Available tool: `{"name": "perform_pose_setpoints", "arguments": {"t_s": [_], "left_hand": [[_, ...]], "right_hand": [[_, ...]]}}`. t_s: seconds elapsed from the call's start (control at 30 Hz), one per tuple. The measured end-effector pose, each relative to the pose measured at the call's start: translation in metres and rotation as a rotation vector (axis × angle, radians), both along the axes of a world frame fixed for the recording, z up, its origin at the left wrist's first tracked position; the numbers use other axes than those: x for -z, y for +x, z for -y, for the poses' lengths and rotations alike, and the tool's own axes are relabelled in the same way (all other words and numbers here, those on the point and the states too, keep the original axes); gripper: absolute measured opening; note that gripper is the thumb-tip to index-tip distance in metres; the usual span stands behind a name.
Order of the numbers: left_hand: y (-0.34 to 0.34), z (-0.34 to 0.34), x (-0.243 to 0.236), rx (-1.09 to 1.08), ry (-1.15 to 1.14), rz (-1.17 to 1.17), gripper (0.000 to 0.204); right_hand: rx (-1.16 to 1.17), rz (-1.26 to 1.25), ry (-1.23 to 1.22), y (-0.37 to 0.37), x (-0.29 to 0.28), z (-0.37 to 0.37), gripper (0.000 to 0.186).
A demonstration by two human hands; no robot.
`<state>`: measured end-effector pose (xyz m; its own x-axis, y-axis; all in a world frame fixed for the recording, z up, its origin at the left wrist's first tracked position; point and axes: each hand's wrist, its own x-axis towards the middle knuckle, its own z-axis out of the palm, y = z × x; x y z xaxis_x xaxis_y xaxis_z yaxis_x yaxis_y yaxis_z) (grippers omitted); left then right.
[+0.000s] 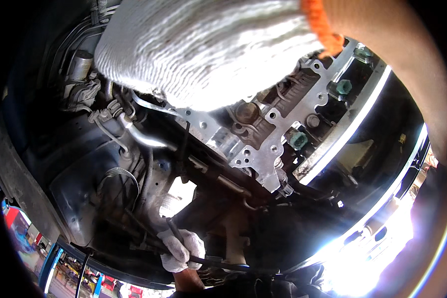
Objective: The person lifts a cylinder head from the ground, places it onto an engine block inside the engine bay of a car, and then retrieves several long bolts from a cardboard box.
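My right hand [203, 49], in a white knit glove with an orange cuff, fills the top of the view, its forearm coming in from the right. It covers part of a bare metal cylinder head [218, 136], and its fingers cannot be made out. Low in the view, my left hand [183, 251], also in a white glove, has its fingers wrapped round a thin black hose-like length [216, 263]. Green plugs [298, 140] sit along the head's right side, next to a bright metal rail [347, 126].
Metal pipes [139, 134] and wiring run down the left of the engine bay beside a dark inner panel [92, 184]. A silver cylinder [80, 64] stands at the upper left. Strong glare falls on the lower right edge. Blue posts [52, 265] show beyond the car.
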<state>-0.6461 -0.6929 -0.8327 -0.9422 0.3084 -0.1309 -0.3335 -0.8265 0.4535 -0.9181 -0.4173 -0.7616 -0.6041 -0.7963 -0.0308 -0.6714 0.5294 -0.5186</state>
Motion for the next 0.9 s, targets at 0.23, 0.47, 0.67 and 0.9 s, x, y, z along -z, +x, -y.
{"name": "perform_pose_setpoints", "arguments": {"t_s": [0.23, 0.47, 0.67, 0.9], "left_hand": [[0.001, 0.004, 0.001, 0.020, -0.005, -0.008, 0.006], [0.001, 0.003, 0.008, 0.043, 0.083, -0.022, 0.008], [-0.001, 0.008, 0.003, 0.124, 0.079, -0.036, 0.009], [0.046, 0.055, 0.065, 0.458, 0.446, -0.066, 0.004]], "right_hand": [[-0.014, 0.000, 0.002, -0.001, -0.001, 0.000, 0.029], [-0.024, 0.001, 0.012, -0.004, -0.005, 0.002, 0.028], [-0.041, 0.030, 0.019, -0.001, -0.009, 0.004, 0.028], [-0.037, 0.048, 0.010, -0.004, -0.007, 0.009, 0.027]]}}
